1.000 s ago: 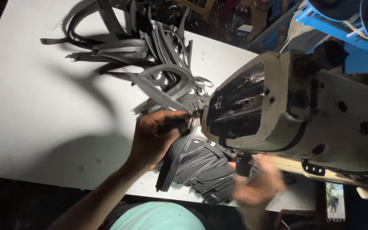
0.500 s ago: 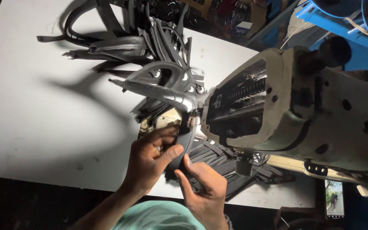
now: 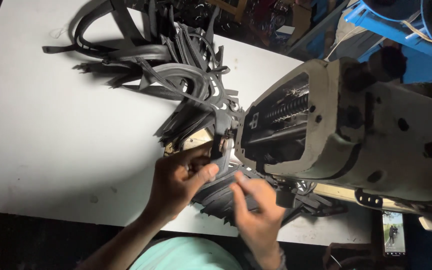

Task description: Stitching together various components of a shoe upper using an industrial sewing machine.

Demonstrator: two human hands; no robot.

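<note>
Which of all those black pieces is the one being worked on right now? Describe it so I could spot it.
Start at the big cream sewing machine on the white table. At its open left end, the left hand pinches a narrow dark strap piece, with the right hand just below. Unlike the loose heap of black straps behind, it alone is held.

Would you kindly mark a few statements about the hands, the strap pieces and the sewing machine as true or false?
1. The left hand pinches a dark strap piece beside the sewing machine. True.
2. The right hand rests on top of the machine's body. False: it is below the machine, over the stack of dark pieces.
3. The table is white. True.
4. The pile of black straps lies on the floor. False: it lies on the table.
</note>
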